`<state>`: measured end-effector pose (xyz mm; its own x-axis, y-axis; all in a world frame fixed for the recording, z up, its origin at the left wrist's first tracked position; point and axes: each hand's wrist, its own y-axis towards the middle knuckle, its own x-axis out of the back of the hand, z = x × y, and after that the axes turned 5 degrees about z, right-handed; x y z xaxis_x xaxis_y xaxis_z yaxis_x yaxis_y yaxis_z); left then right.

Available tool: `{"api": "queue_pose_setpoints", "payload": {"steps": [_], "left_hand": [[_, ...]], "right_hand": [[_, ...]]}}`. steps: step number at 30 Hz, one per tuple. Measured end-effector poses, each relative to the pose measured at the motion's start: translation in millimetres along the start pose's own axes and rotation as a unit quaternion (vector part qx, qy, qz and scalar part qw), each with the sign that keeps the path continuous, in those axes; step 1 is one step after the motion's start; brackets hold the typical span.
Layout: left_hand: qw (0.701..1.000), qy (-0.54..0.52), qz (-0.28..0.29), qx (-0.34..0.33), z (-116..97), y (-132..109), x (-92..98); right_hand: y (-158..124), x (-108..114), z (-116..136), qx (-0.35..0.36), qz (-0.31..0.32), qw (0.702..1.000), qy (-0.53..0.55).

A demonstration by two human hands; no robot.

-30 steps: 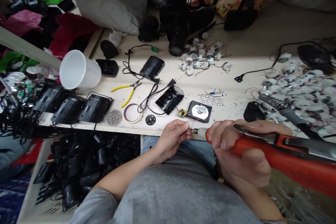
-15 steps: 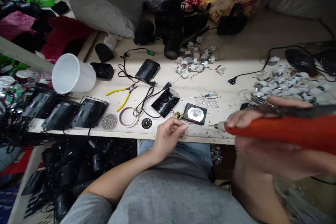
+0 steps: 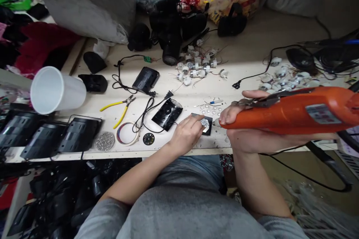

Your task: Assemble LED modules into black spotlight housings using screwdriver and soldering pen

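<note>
My right hand (image 3: 243, 139) grasps the driver (image 3: 286, 114), long axis crosswise, tip just right of the motor (image 3: 205, 122). My left hand (image 3: 185, 133), nearer, covers its left side; gripping or resting, I cannot tell.

Lighting is moderate at the front edge of the tabletop (image 3: 252, 52), dim at its far right corner. The black casing (image 3: 167, 114) shows highlights. Lettering on the drill (image 3: 286, 110) is illegible.
</note>
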<state>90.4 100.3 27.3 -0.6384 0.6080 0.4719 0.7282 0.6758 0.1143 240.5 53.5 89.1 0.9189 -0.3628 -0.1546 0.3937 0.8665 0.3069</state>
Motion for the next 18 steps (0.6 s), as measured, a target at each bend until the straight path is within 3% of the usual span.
{"api": "queue_pose_setpoints", "payload": {"steps": [4,18], "left_hand": [[1.000,-0.016,-0.020,0.016,0,1,-2.8],[1.000,-0.003,0.003,0.025,2,0,-1.1]], "right_hand": [[2,-4,-7,0.053,-0.043,0.996,0.054],[0,-11,-15,0.054,-0.004,0.998,0.042]]}}
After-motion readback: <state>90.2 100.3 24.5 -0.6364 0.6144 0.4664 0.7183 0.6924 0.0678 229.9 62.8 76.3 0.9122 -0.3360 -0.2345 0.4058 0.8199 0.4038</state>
